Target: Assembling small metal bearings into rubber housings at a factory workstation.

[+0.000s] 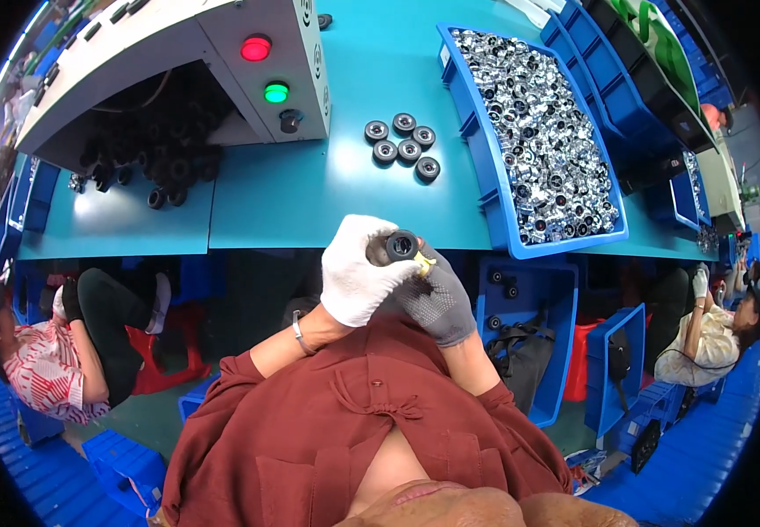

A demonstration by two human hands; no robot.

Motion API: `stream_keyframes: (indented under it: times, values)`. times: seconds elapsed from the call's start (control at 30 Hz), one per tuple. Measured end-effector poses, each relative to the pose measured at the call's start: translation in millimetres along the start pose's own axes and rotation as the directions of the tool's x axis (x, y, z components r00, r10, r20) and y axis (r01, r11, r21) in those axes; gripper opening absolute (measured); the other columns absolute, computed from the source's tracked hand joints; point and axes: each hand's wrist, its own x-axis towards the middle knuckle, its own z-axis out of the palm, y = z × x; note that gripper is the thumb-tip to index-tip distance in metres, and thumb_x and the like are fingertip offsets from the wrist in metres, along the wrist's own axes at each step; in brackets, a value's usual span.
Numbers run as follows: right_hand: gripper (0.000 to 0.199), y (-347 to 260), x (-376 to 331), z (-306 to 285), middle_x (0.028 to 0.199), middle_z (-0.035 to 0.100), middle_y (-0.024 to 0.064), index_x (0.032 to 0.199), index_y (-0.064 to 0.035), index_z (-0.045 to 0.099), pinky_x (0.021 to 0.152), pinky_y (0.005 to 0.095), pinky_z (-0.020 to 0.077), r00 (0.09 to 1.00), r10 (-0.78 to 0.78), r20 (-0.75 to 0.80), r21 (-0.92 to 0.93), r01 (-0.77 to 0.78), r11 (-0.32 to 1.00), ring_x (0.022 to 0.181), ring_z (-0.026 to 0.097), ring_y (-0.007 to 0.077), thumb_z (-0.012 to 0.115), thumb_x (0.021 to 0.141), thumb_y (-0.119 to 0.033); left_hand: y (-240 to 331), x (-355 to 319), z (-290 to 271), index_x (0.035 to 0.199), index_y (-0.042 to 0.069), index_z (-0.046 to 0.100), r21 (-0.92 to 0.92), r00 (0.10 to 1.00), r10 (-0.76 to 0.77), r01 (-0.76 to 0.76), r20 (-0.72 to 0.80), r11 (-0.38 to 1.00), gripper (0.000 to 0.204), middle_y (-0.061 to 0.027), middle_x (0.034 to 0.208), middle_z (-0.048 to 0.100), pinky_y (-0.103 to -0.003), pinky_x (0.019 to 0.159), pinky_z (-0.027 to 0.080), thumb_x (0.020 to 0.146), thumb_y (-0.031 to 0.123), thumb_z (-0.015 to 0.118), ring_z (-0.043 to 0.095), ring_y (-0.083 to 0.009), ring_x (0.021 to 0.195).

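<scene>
We look down on a teal tabletop [310, 193] in a workshop with blue flooring and stacked blue bins on both sides. At its far left sits a grey machine [222, 53] with a red lamp [256, 47], a green lamp [276, 91] and a dark knob below them. Under its overhang lies a heap of black wheels [156, 162], partly lost in shadow. Six more wheels [402, 145] stand in a small cluster on the open tabletop. To the right a long blue tray [490, 176] holds a mass of shiny chrome parts [542, 132], too small to tell apart.

Below the near edge, our left hand [358, 272] in a white glove and our right hand [433, 299] in a grey glove meet. Both grips close around one wheel [400, 245], held just in front of the tabletop edge, with a small yellow piece [424, 263] beside it; what that piece is we cannot tell. The fingers hide most of the wheel.

Two other people sit at either side, cut off by the dark rim. A blue bin [529, 299] under the tabletop holds a few dark wheels.
</scene>
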Motion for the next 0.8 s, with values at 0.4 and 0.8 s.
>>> stream_keyframes:
  times: [0.4, 0.8]
  values:
    - [0.037, 11, -4, -5, 0.128, 0.060, 0.0108, 0.135, -0.0002, 0.051, 0.102, 0.0351, 0.0503, 0.998, 0.014, -0.060, -0.081, -0.019, 0.997, 0.116, 0.061, 0.0209, 0.049, 0.100, -0.009, 1, -5, -4, 0.106, 0.001, 0.064, 0.091, 0.997, 0.081, -0.082, 0.020, 0.992, 0.051, -0.0031, 0.095, 0.066, -0.022, 0.067, 0.052, 0.064, 0.004, 0.093, 0.061, -0.0068, 0.076]
    - [0.035, 16, -6, -8, 0.128, 0.060, 0.0113, 0.134, -0.0003, 0.053, 0.102, 0.0362, 0.0507, 0.996, 0.084, -0.027, 0.222, -0.076, 0.972, 0.116, 0.062, 0.0220, 0.050, 0.101, -0.011, 8, -8, -6, 0.103, 0.004, 0.070, 0.176, 0.989, 0.146, -0.150, 0.035, 0.973, 0.049, -0.0048, 0.095, 0.062, -0.025, 0.068, 0.051, 0.061, 0.009, 0.094, 0.061, -0.0124, 0.076]
